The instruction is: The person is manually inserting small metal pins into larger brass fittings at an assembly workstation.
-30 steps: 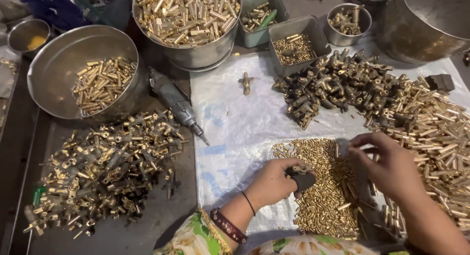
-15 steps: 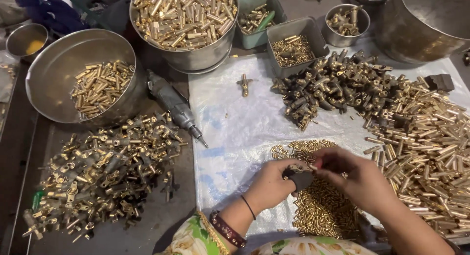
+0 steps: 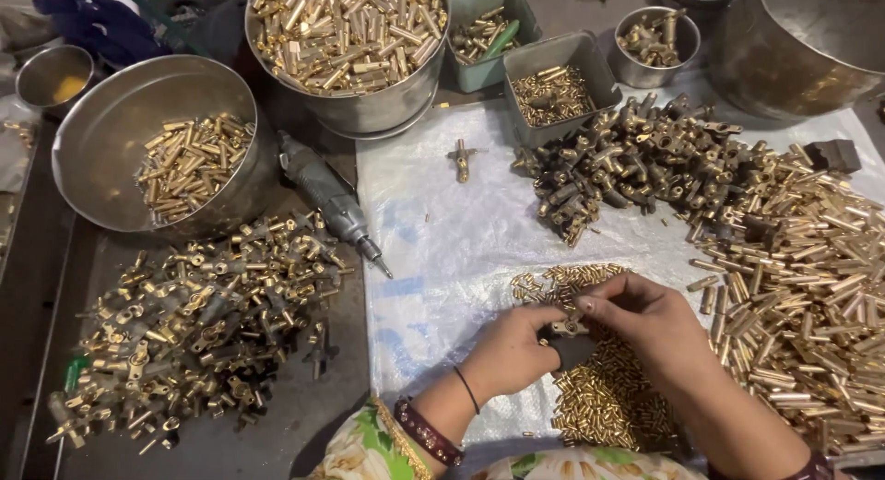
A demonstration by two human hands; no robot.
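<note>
Right hand [image 3: 659, 328] has come in from the right-hand brass pile, where it was reaching a second ago, and now meets the left hand [image 3: 512, 351] over the near-centre heap of small brass pins [image 3: 604, 397]; both hands are now pinched together on one small dark fitting [image 3: 564, 331], so the pick-up looks done and the work has moved to joining a part to the fitting, as a judgement; left hand has barely shifted, fingers curled under the fitting, right thumb and forefinger closed on its top; what the right fingers carry is too small to tell; the fitting sits just above the pin heap, on the white plastic sheet [image 3: 442, 259], near edge of the scene; its long axis seems to run roughly left to right between the two hands, the end facing the right hand, but it is mostly hidden so the pointing is uncertain; about it: pile of long brass tubes [image 3: 811, 286] to the right, heap of dark fittings [image 3: 627, 166] far centre, pile of brass-and-dark assemblies [image 3: 194, 323] on the left, a grey power driver [image 3: 327, 194] lying with tip towards the sheet, steel bowl [image 3: 101, 120] with brass pieces far left.
</note>
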